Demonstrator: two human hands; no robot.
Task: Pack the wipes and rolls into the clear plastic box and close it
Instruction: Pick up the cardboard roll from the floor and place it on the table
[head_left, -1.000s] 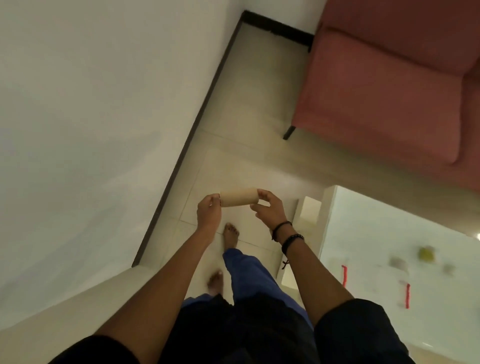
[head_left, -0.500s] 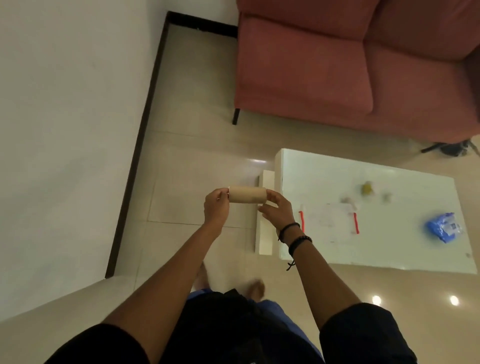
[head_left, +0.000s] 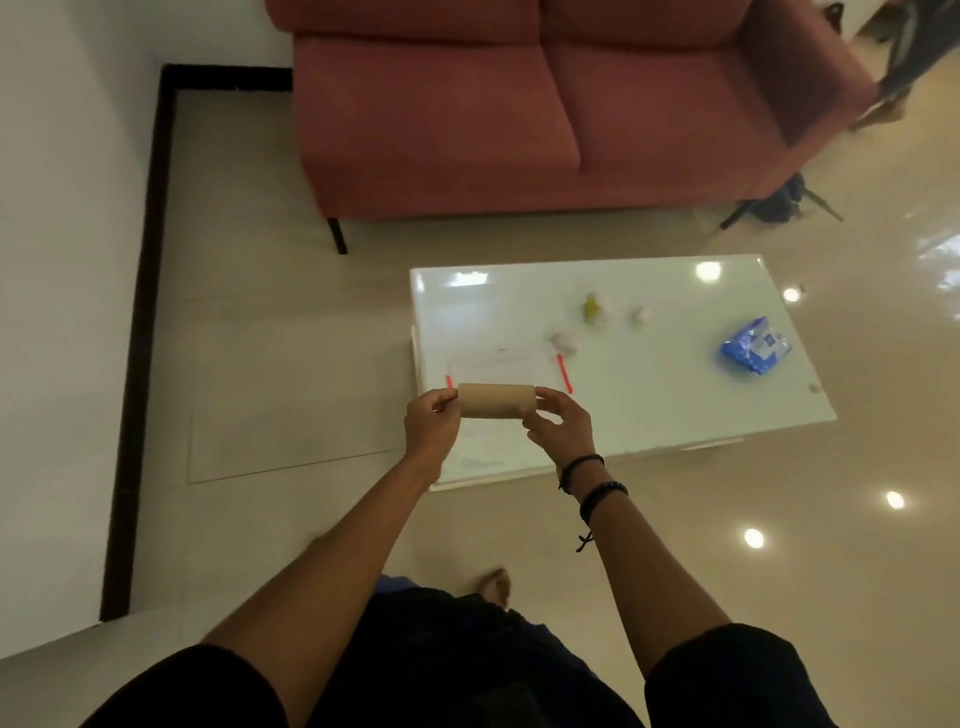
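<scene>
A brown cardboard roll (head_left: 496, 400) is held level between my left hand (head_left: 432, 427) at its left end and my right hand (head_left: 560, 427) at its right end. Just behind it, on the white table (head_left: 649, 415), lies the clear plastic box (head_left: 506, 369) with red clips on both sides; the roll hides its near edge. A blue pack of wipes (head_left: 754, 353) lies at the table's right. Small white and yellowish lumps (head_left: 597, 309) sit near the table's middle; another white lump (head_left: 563, 341) is beside the box.
A red sofa (head_left: 545, 114) stands behind the table. A white wall with dark skirting runs along the left. Glossy tiled floor surrounds the table. Dark legs of a stand (head_left: 779, 200) show at the sofa's right end.
The view has swung right and I have walked up to the table, so the whole table, box and wipes pack now show. Both hands still hold the roll the same way.
</scene>
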